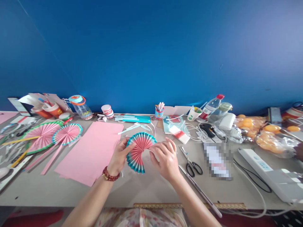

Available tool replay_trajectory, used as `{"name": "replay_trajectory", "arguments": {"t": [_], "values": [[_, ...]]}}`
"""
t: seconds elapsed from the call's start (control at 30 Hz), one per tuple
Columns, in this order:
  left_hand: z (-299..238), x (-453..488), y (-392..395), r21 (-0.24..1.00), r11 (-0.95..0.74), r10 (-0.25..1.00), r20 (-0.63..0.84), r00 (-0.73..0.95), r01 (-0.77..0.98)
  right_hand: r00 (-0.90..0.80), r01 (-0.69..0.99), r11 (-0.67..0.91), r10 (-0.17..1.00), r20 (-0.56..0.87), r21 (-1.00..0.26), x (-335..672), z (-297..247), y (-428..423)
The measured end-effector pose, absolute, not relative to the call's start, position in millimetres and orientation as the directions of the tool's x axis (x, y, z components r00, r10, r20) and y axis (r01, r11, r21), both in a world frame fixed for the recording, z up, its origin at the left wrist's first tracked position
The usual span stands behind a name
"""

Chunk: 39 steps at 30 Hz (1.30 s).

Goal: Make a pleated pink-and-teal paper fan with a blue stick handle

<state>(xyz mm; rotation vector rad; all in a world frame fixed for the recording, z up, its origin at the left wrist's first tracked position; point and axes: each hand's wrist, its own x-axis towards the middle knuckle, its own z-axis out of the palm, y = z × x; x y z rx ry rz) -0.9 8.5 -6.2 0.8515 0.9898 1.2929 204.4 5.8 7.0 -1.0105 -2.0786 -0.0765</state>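
Note:
A pleated paper fan (137, 153), pink with a blue-green and white scalloped edge, is spread about three quarters of a circle over the table. My left hand (119, 157) grips its left side, thumb lying on the pleats. At the fan's right end, my right hand (167, 157) pinches the folded edge near the centre; its fingertips are partly hidden. Pink paper sheets (91, 151) lie left of the hands. Black-handled scissors (190, 165) and a long pale rod (201, 192) are to the right of my right hand.
Finished fans (67, 134) with pink handles lie left. Along the wall stand a plastic jar (81, 107), a small tin of sticks (159, 113), a paper cup (194, 114) and a bottle (211, 107). A glue gun (208, 129), power strip (260, 170) and cables occupy the right.

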Motion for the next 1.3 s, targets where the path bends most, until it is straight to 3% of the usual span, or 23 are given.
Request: {"name": "replay_trajectory", "arguments": {"t": [0.23,0.47,0.77,1.03,1.3], "values": [[-13.0,-2.1,4.6,0.944,0.07,0.996,-0.083,-0.029,-0.321,-0.347,0.677,0.68,0.631,0.693,-0.28,199.8,5.3,7.7],[-9.6,-5.5,-0.7,0.883,0.298,0.929,-0.181,0.324,-0.361,-0.374,0.669,0.693,0.626,0.684,-0.268,200.8,8.3,5.6],[-8.5,1.9,-9.4,0.976,0.011,0.999,-0.019,-0.038,-0.217,-0.439,0.595,0.718,0.666,0.603,-0.361,203.1,11.7,-10.0],[-1.4,8.7,-18.5,0.985,-0.063,0.991,0.043,-0.123,-0.163,-0.442,0.52,0.698,0.713,0.544,-0.493,201.6,6.9,-11.9],[2.2,12.1,-21.4,0.991,-0.102,0.981,0.085,-0.175,-0.089,-0.423,0.565,0.698,0.703,0.571,-0.44,193.8,4.3,-12.6]]}}
